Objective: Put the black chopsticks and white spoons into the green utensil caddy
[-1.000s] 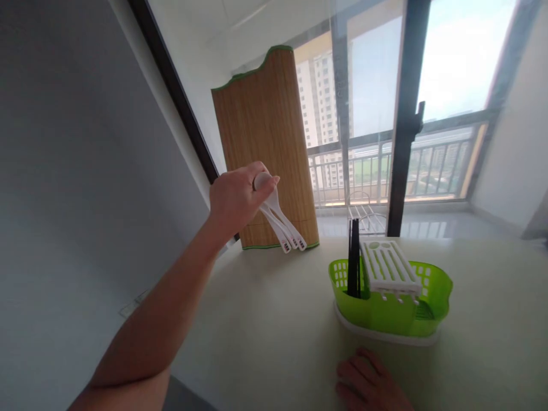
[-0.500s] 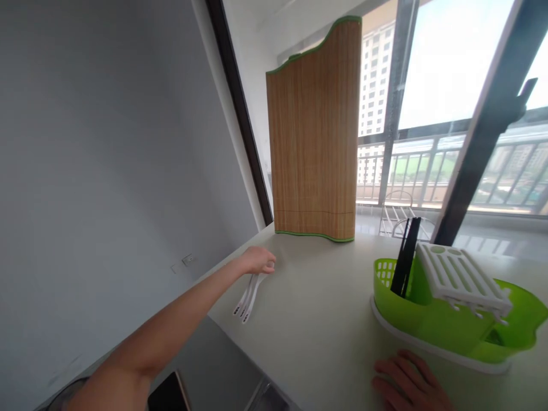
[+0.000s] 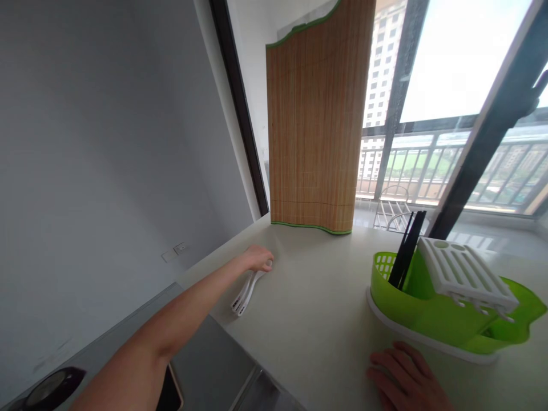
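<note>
- The left hand (image 3: 258,258) reaches far out over the pale worktop (image 3: 317,319), fingers curled around the bowl ends of a bundle of white plastic spoons (image 3: 245,292).
- The spoons lie flat on the worktop near its left edge, handles pointing back toward the person, bowls tucked under the left hand's fingers. Whether the fingers grip them firmly or merely rest on them cannot be told.
- A second ago that hand held the same spoons up in the air in front of the bamboo screen; half a second ago they were already down on the worktop, and since then the hand and spoons have barely shifted.
- The right hand (image 3: 406,382) lies palm down on the worktop at the lower edge of the view, fingers spread loosely, holding nothing, just in front of the green cutlery drainer (image 3: 428,319). It has stayed there through all three moments.
- The drainer sits on a white drip tray (image 3: 428,341); black chopsticks (image 3: 406,250) stand tilted in its left compartment, and a white slotted lid (image 3: 464,274) leans across its top.
- The bamboo screen (image 3: 317,114), edged in green, stands upright at the back of the worktop, well apart from the spoons.
- The view has turned slightly, so a dark round object (image 3: 53,387) now shows at the lower left.
</note>
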{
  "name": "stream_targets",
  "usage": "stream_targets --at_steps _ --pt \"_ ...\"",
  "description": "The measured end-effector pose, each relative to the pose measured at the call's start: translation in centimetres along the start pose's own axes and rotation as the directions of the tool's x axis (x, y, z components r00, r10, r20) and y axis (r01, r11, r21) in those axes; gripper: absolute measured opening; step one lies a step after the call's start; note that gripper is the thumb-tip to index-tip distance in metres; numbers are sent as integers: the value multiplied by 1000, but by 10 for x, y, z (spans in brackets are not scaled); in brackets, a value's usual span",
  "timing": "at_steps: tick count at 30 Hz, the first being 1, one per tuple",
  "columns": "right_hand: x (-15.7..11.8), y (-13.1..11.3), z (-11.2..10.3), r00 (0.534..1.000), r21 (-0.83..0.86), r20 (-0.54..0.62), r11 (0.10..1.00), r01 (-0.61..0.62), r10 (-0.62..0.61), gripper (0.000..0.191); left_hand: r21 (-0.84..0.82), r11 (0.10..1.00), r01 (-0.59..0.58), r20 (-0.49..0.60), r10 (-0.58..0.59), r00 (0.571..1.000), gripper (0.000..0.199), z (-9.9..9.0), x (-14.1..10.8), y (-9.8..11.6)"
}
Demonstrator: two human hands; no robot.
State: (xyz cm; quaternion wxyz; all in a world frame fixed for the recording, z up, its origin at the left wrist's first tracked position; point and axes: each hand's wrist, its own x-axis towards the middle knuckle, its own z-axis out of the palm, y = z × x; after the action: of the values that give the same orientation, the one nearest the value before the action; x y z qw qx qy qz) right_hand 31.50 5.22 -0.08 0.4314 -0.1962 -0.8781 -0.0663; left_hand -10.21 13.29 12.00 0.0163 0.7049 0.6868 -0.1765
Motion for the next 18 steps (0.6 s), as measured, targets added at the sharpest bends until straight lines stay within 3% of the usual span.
stream_targets --at_steps 12,18 --pt "-2 2 3 1000 -13 15 1000 18 -17 27 -83 993 87 -97 -95 991 33 33 -4 -7" --pt "8 2 12 992 -112 -106 992 61 -73 32 -60 997 47 -168 -57 984 49 33 -8 -10"
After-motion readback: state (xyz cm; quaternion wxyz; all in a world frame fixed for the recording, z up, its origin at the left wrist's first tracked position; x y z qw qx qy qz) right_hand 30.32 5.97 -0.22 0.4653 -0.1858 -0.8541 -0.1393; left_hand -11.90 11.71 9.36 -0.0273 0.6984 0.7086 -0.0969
